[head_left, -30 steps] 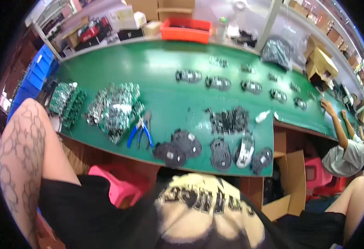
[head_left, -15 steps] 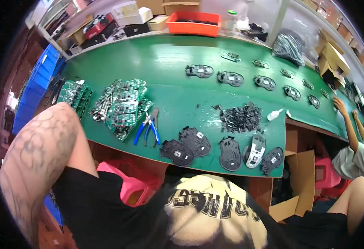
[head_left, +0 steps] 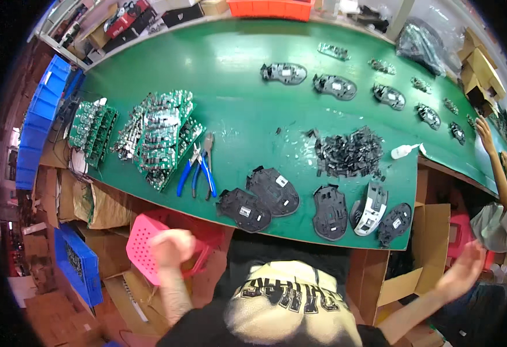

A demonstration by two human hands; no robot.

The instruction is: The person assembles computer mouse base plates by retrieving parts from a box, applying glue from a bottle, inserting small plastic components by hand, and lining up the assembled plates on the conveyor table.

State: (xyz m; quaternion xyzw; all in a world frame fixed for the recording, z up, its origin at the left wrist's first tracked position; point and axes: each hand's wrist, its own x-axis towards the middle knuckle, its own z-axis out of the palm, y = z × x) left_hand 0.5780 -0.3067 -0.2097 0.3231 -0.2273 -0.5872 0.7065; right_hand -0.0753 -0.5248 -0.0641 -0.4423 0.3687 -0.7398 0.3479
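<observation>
Two hands, both below the desk (head_left: 230, 75) front edge. Left hand (head_left: 172, 248): overlaps the pink stool (head_left: 139, 246) in view; motion-blurred, so finger closure and contact cannot be told. Right hand (head_left: 463, 272): fingers extended and apart, just right of the open cardboard box (head_left: 432, 231). Five mouse-shaped shell pieces (head_left: 330, 213), one pale, lie along the front edge, well apart from either hand; the edge stands between. Behind them: black parts heap (head_left: 351, 155), white bottle (head_left: 402, 151). Leftward: blue-handled pliers (head_left: 188, 170), beside stacked circuit boards (head_left: 169, 122). Co-worker's hand (head_left: 485, 136) at far right.
</observation>
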